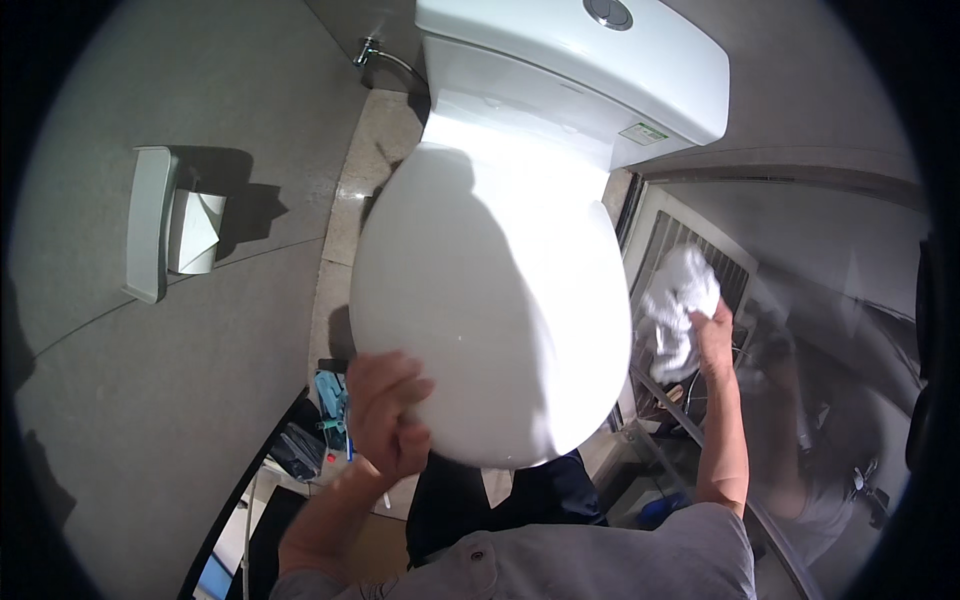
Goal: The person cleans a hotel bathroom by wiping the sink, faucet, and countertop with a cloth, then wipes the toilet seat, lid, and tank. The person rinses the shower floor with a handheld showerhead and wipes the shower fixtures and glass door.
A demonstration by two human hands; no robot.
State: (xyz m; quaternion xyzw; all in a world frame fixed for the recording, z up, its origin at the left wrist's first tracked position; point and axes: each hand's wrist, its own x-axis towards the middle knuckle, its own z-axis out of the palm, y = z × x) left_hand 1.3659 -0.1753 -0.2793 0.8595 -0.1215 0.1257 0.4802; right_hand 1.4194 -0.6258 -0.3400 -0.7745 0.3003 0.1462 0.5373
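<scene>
A white toilet lid (465, 300) is down on the toilet in front of me. My left hand (388, 412) is over the lid's front left edge, blurred, with its fingers loosely curled and nothing seen in them. Whether it touches the lid I cannot tell. To the right of the toilet, my right hand (714, 334) grips a crumpled white cloth (679, 300). The cloth is blurred and hangs in front of a clear glass panel (780, 435). Above the lid stands the white cistern (525, 71), with a round metal flush button (609, 13) on top.
A toilet paper holder with a shelf (150, 225) and a paper roll (196, 232) juts from the left wall. A chrome valve (366, 52) sits behind the toilet. Blue cleaning items (331, 401) and a black bag (298, 452) are at lower left.
</scene>
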